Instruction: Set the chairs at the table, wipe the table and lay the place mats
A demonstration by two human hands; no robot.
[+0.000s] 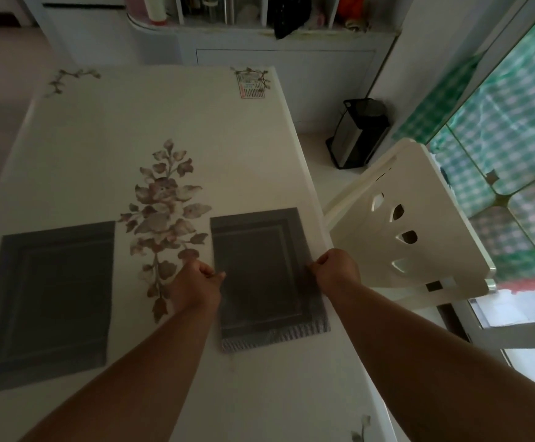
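A white table (125,122) with a printed flower pattern fills the view. Two grey place mats lie flat on it. The left place mat (52,295) sits near the table's left edge, untouched. The right place mat (260,272) lies near the table's right edge. My left hand (196,282) pinches its left edge and my right hand (336,266) pinches its right edge. A white chair (419,224) with cut-out holes in its back stands tilted just beyond the table's right edge.
A small sticker (252,86) is on the table's far right corner. A black and silver bin (357,132) stands on the floor by the wall. White shelving (260,30) runs behind the table. A green checked curtain (515,138) hangs at the right.
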